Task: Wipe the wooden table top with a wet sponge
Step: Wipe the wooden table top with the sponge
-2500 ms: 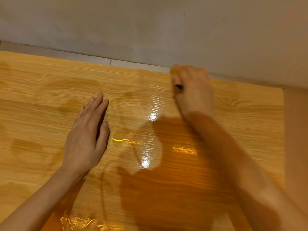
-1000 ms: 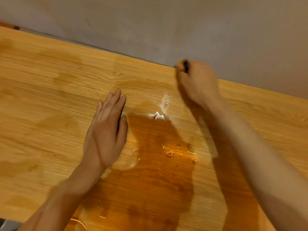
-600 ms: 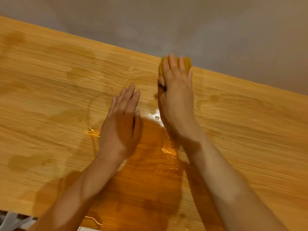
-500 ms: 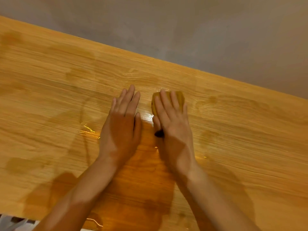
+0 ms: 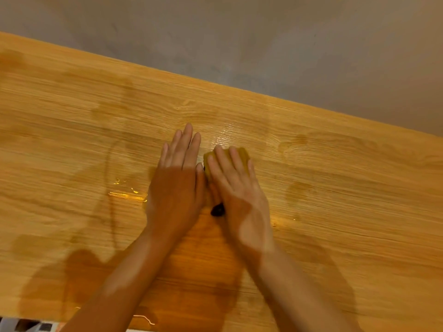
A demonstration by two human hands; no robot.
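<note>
Both hands adjacent — right hand (image 5: 236, 188) drew sponge (image 5: 242, 153) nearer | left hand (image 5: 178, 180) unmoved.

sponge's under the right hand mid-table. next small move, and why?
Probably slide the sponge rightward under the right hand: its straight fingers press it flat, the left hand lies flat right beside it blocking the leftward path, and the table top to the right shows duller, less glossy patches.

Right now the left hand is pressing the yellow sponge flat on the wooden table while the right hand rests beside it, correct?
Hands swapped. In the head view, the right hand presses the yellow sponge flat on the wooden table, while the left hand rests beside it.
</note>
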